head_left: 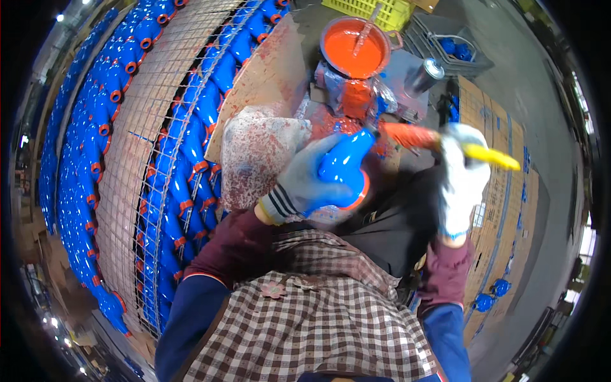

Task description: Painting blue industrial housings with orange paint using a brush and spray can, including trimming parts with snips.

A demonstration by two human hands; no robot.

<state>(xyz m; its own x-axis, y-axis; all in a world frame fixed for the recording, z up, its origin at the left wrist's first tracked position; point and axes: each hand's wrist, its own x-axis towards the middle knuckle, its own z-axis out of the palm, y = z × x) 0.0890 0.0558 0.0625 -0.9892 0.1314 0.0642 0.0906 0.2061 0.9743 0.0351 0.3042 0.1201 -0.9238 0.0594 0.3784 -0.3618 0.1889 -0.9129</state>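
My left hand [312, 178], in a white knit glove with a dark-striped cuff, is closed round a glossy blue flared part [340, 165]. Its wide end carries an orange rim, and its narrow end points up and right. In my gloved right hand [463, 175] is a paintbrush [499, 156], with its yellow handle sticking out to the right. The brush's orange-coated head reaches left, close to the part's narrow end; whether they touch I cannot tell. My right hand is smeared by motion. Beyond the hands stands a pot of orange paint [354, 48] with a stick in it.
At left, a wire-mesh cage [184, 114] holds many blue parts with orange rims. A paint-spattered cloth [254, 149] lies beside it. A metal can [425, 76], yellow crate [391, 11] and grey crate [468, 54] stand beyond. Cardboard [499, 210] lies at right.
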